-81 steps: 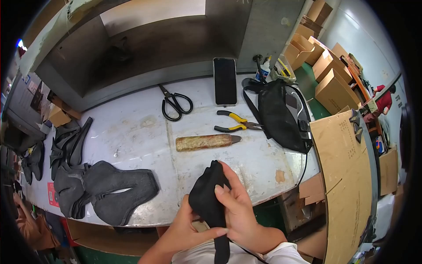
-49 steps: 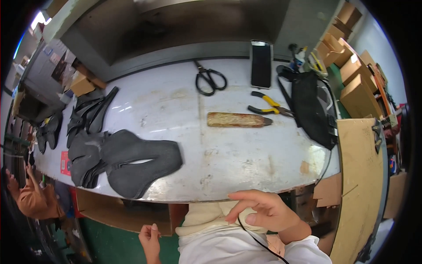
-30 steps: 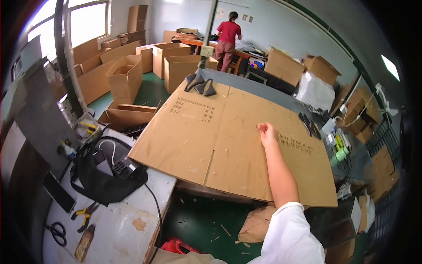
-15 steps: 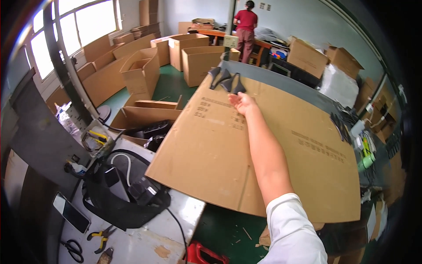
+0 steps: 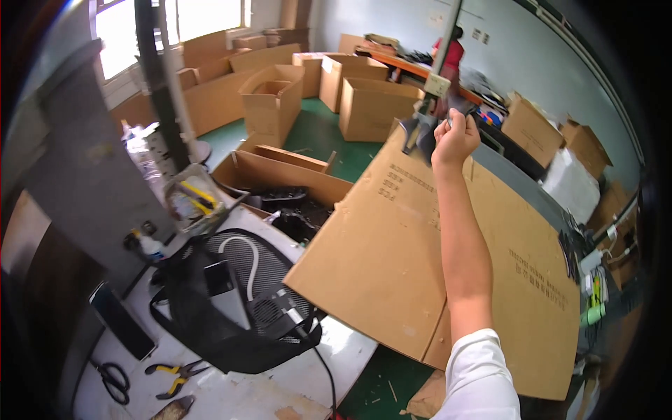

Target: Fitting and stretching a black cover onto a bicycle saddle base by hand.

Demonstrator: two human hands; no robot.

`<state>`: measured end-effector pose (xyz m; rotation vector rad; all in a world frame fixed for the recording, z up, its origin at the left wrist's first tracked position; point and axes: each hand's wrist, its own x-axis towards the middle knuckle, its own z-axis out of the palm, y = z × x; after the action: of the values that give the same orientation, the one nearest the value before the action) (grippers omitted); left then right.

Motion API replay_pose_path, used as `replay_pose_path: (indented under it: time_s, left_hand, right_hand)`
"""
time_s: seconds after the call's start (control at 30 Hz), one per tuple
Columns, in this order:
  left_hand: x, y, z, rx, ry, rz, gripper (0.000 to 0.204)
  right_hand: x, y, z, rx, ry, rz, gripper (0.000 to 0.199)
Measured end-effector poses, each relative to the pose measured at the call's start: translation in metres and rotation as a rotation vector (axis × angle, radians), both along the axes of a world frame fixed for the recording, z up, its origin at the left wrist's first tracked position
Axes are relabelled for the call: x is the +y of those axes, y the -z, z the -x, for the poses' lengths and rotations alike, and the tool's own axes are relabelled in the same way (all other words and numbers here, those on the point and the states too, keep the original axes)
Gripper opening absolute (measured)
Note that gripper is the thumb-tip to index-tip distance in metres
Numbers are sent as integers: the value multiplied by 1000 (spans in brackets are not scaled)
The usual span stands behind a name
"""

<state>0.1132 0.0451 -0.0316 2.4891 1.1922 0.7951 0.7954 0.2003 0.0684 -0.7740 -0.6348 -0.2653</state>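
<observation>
My right hand (image 5: 456, 140) is raised at the far end of a large cardboard sheet (image 5: 371, 252), its fingers curled closed. A dark grey angular piece (image 5: 425, 136), smeared by motion, shows right beside the fingers and seems to be in their grip; the fingers hide part of it. Left of it, another dark grey angular piece (image 5: 408, 134) lies at the sheet's far corner. My left hand is out of the picture.
Nearer left, a white table (image 5: 280, 381) bears a black mesh bag (image 5: 210, 336), a phone (image 5: 120, 322), yellow-handled pliers (image 5: 178, 376) and scissors (image 5: 112, 381). An open carton (image 5: 280, 164) stands beyond. A person in red (image 5: 453, 56) is at the back.
My right hand has gone from loosely open over the dark pieces to closed and lifted, with a dark piece shifting beside it. The view has turned, so the scene sits farther right.
</observation>
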Motion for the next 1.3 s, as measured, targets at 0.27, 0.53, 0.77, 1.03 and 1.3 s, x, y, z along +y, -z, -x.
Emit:
replay_pose_path:
  time_s: [0.27,0.53,0.77,1.03,1.3]
  left_hand:
    - [-10,0,35,-978,-123,556,89]
    - [-1,-32,50,-1716,-202,1092,60]
    - [-38,-41,102,-1714,-282,1052,49]
    - [-55,-55,126,-1662,-208,968,50]
    - [-60,-60,157,-1846,-289,866,53]
  right_hand:
    - [-19,-1,364,-1544,-190,-41,20]
    - [-117,58,522,-1897,-723,-56,18]
    - [-126,35,549,-1574,-975,318,25]
    - [-145,43,608,-1405,-1174,618,22]
    - [-167,31,606,-1588,-959,372,14]
